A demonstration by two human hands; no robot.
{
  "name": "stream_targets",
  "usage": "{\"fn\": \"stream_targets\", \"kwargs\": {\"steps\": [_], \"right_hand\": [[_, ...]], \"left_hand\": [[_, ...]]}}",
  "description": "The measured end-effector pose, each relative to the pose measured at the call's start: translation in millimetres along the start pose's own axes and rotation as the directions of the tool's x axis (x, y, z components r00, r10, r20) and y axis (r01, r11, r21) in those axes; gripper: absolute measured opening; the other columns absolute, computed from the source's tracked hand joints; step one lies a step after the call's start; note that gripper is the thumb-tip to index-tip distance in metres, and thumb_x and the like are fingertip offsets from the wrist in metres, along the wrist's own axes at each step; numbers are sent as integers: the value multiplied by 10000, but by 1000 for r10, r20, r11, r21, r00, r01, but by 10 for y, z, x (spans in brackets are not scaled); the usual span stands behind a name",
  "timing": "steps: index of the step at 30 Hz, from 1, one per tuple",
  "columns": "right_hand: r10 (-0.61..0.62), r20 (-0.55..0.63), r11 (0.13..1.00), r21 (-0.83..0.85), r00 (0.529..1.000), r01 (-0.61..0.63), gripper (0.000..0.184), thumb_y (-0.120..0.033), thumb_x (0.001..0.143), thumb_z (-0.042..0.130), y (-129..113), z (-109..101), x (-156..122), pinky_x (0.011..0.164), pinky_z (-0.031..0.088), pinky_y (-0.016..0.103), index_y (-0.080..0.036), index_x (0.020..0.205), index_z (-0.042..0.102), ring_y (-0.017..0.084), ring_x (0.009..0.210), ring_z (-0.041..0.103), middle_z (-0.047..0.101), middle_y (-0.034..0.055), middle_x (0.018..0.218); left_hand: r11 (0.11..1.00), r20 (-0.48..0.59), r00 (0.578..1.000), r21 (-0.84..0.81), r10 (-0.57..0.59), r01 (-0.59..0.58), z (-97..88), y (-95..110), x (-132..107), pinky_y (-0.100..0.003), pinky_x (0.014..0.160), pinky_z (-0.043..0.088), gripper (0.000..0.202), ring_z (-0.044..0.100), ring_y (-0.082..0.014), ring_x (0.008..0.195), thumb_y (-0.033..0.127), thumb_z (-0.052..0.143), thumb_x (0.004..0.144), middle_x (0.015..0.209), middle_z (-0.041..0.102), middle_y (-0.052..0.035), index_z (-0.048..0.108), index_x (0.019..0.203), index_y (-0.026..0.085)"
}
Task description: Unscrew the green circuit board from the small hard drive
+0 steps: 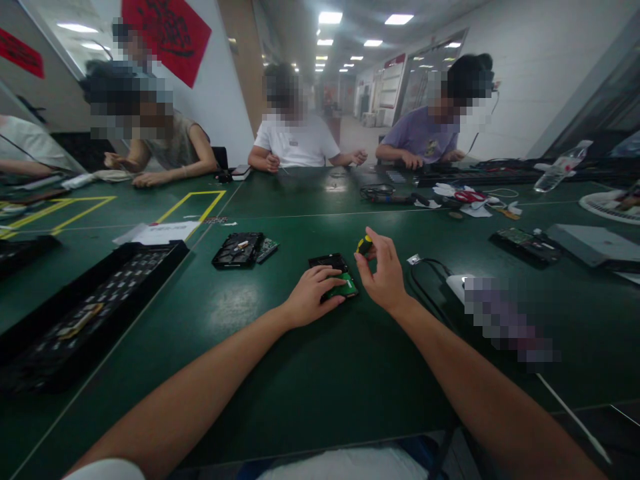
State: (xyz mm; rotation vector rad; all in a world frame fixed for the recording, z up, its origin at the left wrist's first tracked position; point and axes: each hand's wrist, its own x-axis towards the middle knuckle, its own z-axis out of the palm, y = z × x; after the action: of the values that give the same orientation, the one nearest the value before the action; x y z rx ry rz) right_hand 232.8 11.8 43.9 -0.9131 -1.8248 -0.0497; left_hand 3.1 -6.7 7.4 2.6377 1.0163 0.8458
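Note:
A small black hard drive with a green circuit board (345,287) lies on the green table (310,373) in front of me. My left hand (313,297) rests on it, fingers curled over its near side and pressing it down. Just to the right, my right hand (384,270) pinches the yellow-and-black handle of a small screwdriver (363,245), held upright over the drive's far right corner.
Another black drive and a loose board (243,249) lie further left. A long black tray of parts (85,307) runs along the left. A black cable (425,280) and a white device sit to the right. Three people work at the far side.

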Motion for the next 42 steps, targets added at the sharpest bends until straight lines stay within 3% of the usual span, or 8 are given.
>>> {"fn": "stream_targets", "kwargs": {"steps": [3, 9, 21, 28, 35, 39, 42], "right_hand": [[0, -11, 1000, 10, 1000, 0, 588, -303, 995, 596, -10, -5, 6, 811, 637, 448, -340, 1544, 392, 243, 1009, 624, 569, 107, 1286], [-14, 8, 999, 33, 1000, 13, 618, -260, 990, 582, -23, -21, 11, 885, 636, 472, -312, 1567, 366, 258, 1081, 624, 570, 123, 1325], [-39, 25, 999, 26, 999, 38, 604, -264, 975, 631, -33, -41, 15, 822, 650, 423, -320, 1537, 417, 242, 1057, 648, 587, 109, 1316], [-34, 36, 998, 46, 999, 32, 649, -240, 996, 555, -38, -29, 9, 942, 634, 484, -303, 1600, 325, 273, 1143, 646, 573, 139, 1382], [-25, 22, 999, 23, 999, 24, 605, -265, 990, 602, -25, -33, 9, 921, 637, 469, -324, 1557, 399, 251, 1083, 648, 593, 112, 1337], [-25, 36, 999, 44, 999, 23, 619, -233, 1004, 549, -36, -38, 5, 967, 623, 477, -309, 1587, 355, 260, 1149, 641, 577, 125, 1389], [-31, 6, 999, 35, 1000, 30, 622, -230, 995, 571, -35, -33, 5, 917, 639, 456, -307, 1577, 366, 260, 1144, 641, 591, 124, 1361]], "left_hand": [[1000, 1, 1000, 5, 1, -1, -2, -1, -4, -585, 1154, 427, 402, 508, -332, 1398, 413, 682, 969, 1441, 628, -83, 653, 1350, 289], [1000, 7, 1000, 3, -2, 2, -6, -3, -6, -592, 1150, 429, 400, 514, -333, 1391, 423, 679, 971, 1444, 624, -84, 655, 1349, 296], [1000, -3, 1000, 3, 9, -9, 16, -15, -9, -590, 1148, 429, 411, 511, -338, 1391, 410, 684, 968, 1444, 620, -89, 645, 1360, 292], [1000, -4, 1000, 20, 24, -24, 29, -35, -12, -581, 1145, 431, 403, 514, -336, 1383, 416, 675, 975, 1450, 618, -87, 644, 1352, 278], [1000, -4, 1000, 18, 14, -14, 18, -14, -12, -590, 1135, 437, 403, 518, -340, 1380, 410, 677, 976, 1448, 619, -88, 644, 1358, 286], [1000, -2, 1000, 18, 13, -13, 16, -14, -11, -591, 1134, 439, 411, 517, -343, 1380, 412, 680, 973, 1449, 618, -91, 642, 1361, 282], [1000, -4, 1000, 14, 16, -16, 21, -19, -11, -595, 1137, 434, 411, 516, -342, 1380, 415, 682, 971, 1447, 620, -91, 644, 1359, 284]]}}
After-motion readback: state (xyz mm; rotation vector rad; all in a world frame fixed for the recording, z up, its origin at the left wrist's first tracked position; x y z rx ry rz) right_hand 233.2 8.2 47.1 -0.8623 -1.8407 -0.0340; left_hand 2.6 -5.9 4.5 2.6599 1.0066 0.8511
